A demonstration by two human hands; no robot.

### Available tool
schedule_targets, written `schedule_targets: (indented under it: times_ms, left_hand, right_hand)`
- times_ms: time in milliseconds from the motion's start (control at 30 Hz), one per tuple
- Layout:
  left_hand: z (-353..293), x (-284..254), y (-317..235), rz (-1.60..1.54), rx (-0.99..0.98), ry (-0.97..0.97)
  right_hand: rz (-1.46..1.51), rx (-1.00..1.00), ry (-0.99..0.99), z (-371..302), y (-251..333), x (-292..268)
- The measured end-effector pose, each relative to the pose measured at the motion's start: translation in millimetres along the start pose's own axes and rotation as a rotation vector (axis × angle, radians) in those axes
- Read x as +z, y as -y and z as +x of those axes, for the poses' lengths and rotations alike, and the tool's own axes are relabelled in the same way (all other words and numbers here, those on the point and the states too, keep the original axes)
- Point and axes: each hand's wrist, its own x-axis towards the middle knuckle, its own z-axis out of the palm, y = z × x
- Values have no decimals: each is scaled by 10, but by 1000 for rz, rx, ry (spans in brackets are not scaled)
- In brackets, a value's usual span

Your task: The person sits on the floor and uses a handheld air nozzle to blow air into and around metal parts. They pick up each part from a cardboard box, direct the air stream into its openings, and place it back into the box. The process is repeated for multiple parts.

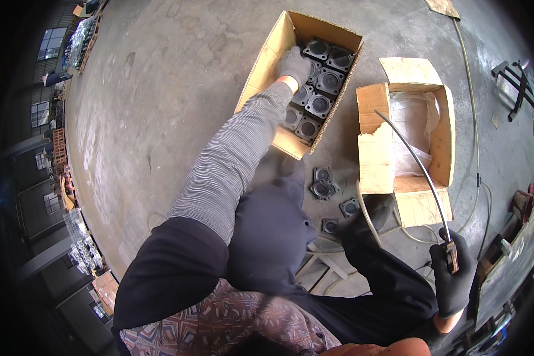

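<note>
My left hand [293,65], in a grey glove, reaches into a tall cardboard box [260,70]. Its fingers are curled down over a dark flanged metal part at the left of the rows; the fingertips are hidden. Several such parts [319,105], squarish with round openings and corner holes, lie packed in the box. Low at the right, my right hand [454,276], in a dark glove, is closed around the handle of what looks like an air blow gun [424,169]. Its long curved metal tube points up and left, passing over an open carton [374,107].
Loose flanged parts [323,185] lie on the concrete floor by my feet, near a metal frame [323,267]. A pale hose [472,101] runs down the right side. A dark metal stand [516,89] is at far right. Clear plastic [409,124] lines the open carton.
</note>
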Motion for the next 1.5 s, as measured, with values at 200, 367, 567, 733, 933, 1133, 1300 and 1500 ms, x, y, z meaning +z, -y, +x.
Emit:
schedule_targets:
  times_ms: [200,367,567,733,933,1133,1300,1500]
  left_hand:
    - [363,3,-156,8,75,53]
    - [457,26,-342,163,18,-2]
    - [698,42,-211,198,-12,75]
    - [925,136,-17,217,93,169]
    - [701,187,-51,-54,27,-59]
    - [381,-164,-198,-475,-20,-166]
    - [-108,-695,-32,-394,71,-334]
    - [-863,-1036,233,224,87,-134]
  right_hand:
    - [-27,6,35,6,44,-11]
    - [-35,-15,83,30,69,-34]
    - [-48,-1,81,48,51,-6]
    - [-18,14,4,44,54,37]
    - [-22,8,5,46,89,55]
    - [-38,-9,8,39,71,37]
    - [10,-11,9,19,15,-10]
    - [11,-47,20,-30,-43,-30]
